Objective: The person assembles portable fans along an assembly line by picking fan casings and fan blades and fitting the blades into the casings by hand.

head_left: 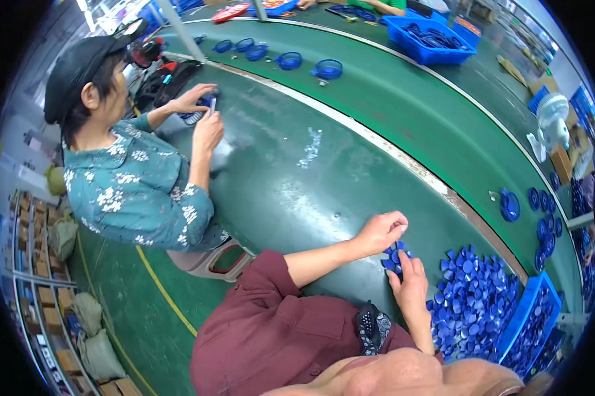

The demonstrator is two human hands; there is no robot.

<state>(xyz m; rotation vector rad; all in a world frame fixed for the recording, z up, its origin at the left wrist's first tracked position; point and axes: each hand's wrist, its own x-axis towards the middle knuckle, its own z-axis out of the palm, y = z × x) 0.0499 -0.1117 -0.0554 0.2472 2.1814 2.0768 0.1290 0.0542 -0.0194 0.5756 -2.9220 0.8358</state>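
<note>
A small group of blue plastic caps (pixel 388 264) lies on the green table between my hands. My left hand (pixel 379 233) hangs just beyond the group, its fingertips drawn together; whatever they pinch is too small to make out. My right hand (pixel 413 289) rests at the near side of those caps, with thumb and fingers apart and the fingertips close to the pieces. To the right of it spreads a big loose pile of similar blue caps (pixel 472 297).
A blue bin (pixel 553 298) of parts stands right of the pile. Beyond the table's pale edge runs a green conveyor (pixel 403 125) carrying blue round parts (pixel 327 68). At the left a co-worker (pixel 129 171) handles a part. Small clear pieces (pixel 311 146) lie mid-table.
</note>
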